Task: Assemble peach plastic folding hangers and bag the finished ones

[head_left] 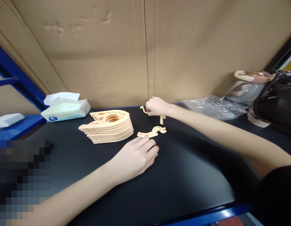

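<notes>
Cream-coloured curved pieces (pixel 155 130) lie at the centre of the frame, partly covered by the left hand (pixel 138 156). It rests palm down, fingers bent and close together; their tips are obscured, so whether it grips anything cannot be told. Farther up, the right hand (pixel 157 106) is curled, a cream hook (pixel 143 109) poking out at its left; its fingertips are hidden, so its hold is unclear. Left of centre stands a cream stack (pixel 110 135). The right edge crops a dark bag (pixel 274 100).
</notes>
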The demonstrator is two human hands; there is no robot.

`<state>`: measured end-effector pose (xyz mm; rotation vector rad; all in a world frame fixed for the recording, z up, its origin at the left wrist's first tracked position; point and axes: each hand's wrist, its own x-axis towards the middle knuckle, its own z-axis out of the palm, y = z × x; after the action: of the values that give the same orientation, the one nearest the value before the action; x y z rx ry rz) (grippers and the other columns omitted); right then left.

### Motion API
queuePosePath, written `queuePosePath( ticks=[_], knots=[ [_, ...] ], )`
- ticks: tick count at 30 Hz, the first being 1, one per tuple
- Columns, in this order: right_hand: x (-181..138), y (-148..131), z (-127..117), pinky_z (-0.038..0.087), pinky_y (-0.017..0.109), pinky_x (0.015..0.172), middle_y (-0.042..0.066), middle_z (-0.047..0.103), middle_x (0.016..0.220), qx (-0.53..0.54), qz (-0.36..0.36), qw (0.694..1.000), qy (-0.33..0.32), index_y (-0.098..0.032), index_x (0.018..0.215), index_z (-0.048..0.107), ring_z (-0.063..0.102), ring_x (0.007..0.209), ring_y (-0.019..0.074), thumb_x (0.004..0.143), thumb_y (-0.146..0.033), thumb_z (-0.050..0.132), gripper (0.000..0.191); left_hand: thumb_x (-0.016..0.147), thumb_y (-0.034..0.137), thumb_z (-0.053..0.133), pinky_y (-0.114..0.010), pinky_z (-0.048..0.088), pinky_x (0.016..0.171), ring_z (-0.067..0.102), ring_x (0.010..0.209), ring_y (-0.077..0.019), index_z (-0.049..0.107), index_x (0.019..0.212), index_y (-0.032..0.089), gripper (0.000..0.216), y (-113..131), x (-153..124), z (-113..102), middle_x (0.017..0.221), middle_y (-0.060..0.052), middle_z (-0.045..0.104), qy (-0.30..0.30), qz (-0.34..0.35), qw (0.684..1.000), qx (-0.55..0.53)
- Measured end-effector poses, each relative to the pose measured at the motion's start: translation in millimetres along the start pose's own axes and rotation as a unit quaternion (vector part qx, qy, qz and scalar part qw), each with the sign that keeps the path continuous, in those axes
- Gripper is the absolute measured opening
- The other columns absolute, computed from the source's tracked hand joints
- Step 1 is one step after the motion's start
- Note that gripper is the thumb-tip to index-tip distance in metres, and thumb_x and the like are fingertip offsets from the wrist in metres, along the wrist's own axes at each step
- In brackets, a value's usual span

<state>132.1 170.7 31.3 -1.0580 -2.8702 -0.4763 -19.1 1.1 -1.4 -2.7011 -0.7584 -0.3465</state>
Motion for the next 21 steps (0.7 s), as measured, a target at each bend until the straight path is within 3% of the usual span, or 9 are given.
queuePosePath(
  ticks=[5, 9, 15, 21],
  knots=[
    [-2, 0, -5, 0.033, 0.029, 0.069, 0.008, 0.071, 0.076, 0.004, -0.031, 0.999, 0.021, -0.013, 0.075, 0.073, 0.063, 0.074, 0.0200, 0.072, -0.016, 0.061, 0.013, 0.096, 0.021, 0.039, -0.029, 0.049, 0.066, 0.061, 0.077, -0.0178, 0.060, 0.104, 0.015, 0.024, -1, 0, -1, 0.091, -0.005, 0.061, -0.025, -0.004, 0.999, -0.021],
    [-23, -1, -20, 0.032, 0.030, 0.072, 0.006, 0.069, 0.073, 0.005, -0.028, 0.998, 0.053, -0.013, 0.072, 0.071, 0.059, 0.070, 0.0185, 0.072, -0.016, 0.059, 0.012, 0.097, 0.023, 0.037, -0.031, 0.050, 0.063, 0.062, 0.076, -0.0189, 0.059, 0.108, 0.016, 0.025, -2, 0, 0, 0.088, -0.004, 0.061, -0.050, -0.027, 0.998, -0.042],
    [-100, -9, -40, 0.032, 0.030, 0.074, 0.003, 0.064, 0.068, 0.023, -0.050, 0.994, 0.093, -0.015, 0.070, 0.067, 0.054, 0.070, 0.0171, 0.079, -0.015, 0.055, 0.014, 0.096, 0.026, 0.039, -0.034, 0.053, 0.069, 0.064, 0.086, -0.0207, 0.055, 0.114, 0.019, 0.025, -3, 0, 4, 0.100, -0.004, 0.062, -0.056, -0.083, 0.991, -0.088],
    [-166, -16, -25, 0.033, 0.031, 0.074, 0.000, 0.056, 0.063, 0.034, -0.025, 0.996, 0.085, -0.016, 0.069, 0.064, 0.047, 0.067, 0.0165, 0.082, -0.015, 0.054, 0.017, 0.096, 0.025, 0.040, -0.034, 0.054, 0.069, 0.063, 0.088, -0.0211, 0.057, 0.112, 0.018, 0.025, -4, 3, 4, 0.099, -0.005, 0.063, -0.045, -0.076, 0.993, -0.083]
  ],
)
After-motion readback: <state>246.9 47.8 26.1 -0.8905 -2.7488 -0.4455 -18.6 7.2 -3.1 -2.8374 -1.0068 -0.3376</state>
